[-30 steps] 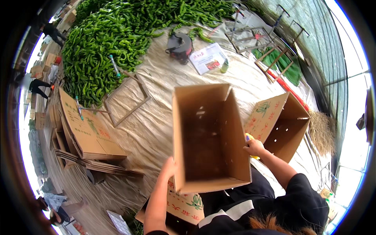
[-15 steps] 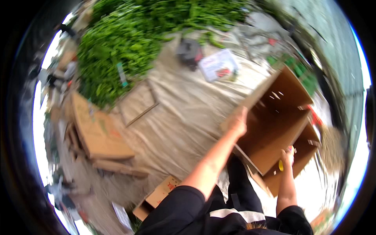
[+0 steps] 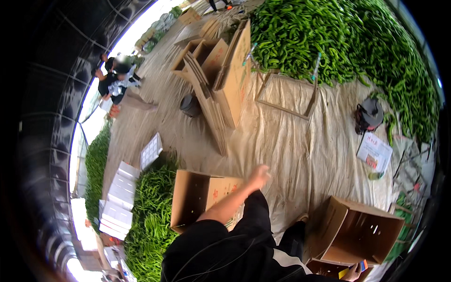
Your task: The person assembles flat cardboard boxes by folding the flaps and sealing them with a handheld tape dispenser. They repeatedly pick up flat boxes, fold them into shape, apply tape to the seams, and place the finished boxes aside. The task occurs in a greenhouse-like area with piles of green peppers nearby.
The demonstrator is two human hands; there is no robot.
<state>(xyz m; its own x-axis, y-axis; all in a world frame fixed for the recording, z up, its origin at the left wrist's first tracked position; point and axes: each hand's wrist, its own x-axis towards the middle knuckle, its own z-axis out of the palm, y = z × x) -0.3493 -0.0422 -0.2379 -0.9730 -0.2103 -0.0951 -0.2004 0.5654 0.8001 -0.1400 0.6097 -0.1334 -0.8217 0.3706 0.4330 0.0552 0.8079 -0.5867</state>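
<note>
My left hand [image 3: 258,176] hangs in front of my body with nothing in it, its fingers loosely bent and a little blurred. Below that forearm an open cardboard box [image 3: 189,202] rests beside a heap of green peppers [image 3: 151,221]. At the lower right edge my right hand [image 3: 353,273] grips a small yellow tool [image 3: 344,271] with blue and orange parts; its exact kind does not show. That hand is over a lower cardboard box [image 3: 326,268]. Touching this box is another open cardboard box [image 3: 336,230], its dark inside and side slots showing.
Flattened cardboard sheets [image 3: 238,80] lean beside opened boxes. A wooden frame [image 3: 286,109], a dark bag [image 3: 369,115] and a newspaper [image 3: 375,152] lie on the wrinkled ground sheet [image 3: 291,155]. A big pepper heap [image 3: 300,37] fills the back. People [image 3: 117,80] are at the far left.
My view has swung to the left. My left hand has let go of the cardboard box, which now stands at the right. The right hand still holds the yellow tool.
</note>
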